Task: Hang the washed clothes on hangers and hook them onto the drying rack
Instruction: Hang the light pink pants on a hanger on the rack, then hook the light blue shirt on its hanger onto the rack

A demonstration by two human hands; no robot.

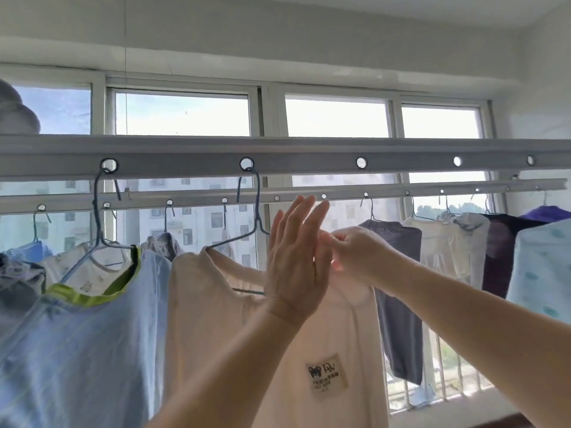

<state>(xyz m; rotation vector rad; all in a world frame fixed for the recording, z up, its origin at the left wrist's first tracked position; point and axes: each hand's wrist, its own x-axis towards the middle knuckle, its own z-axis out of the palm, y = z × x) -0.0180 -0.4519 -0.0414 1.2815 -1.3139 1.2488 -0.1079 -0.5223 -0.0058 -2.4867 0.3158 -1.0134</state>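
Near rail of the drying rack (309, 152) runs across the view, pierced with round holes. A blue wire hanger (256, 208) is hooked through the second visible hole from the left; it carries a cream shirt (213, 304) with a bear label (328, 375) sewn low on its front.

Left hand (296, 257): raised upright in front of the cream shirt, palm towards the right hand, fingers (304, 211) straight and together, gripping nothing.

Right hand (355, 251): fingers curled and pinching the cream fabric at the shirt's shoulder, just beside the left palm. Whether the two hands touch cannot be told.

To the left, a second blue hanger (97, 211) hangs from the first hole and holds a light blue shirt with a lime-green neckband (77, 350), touching the cream shirt's edge.

Far rail (309, 194), behind and lower in the view, carries more hangers and garments: grey trousers (398, 304) just right of the hands, then pale, dark purple and spotted light blue items (543, 273) further right.

Windows (182, 114) stand behind the rack.
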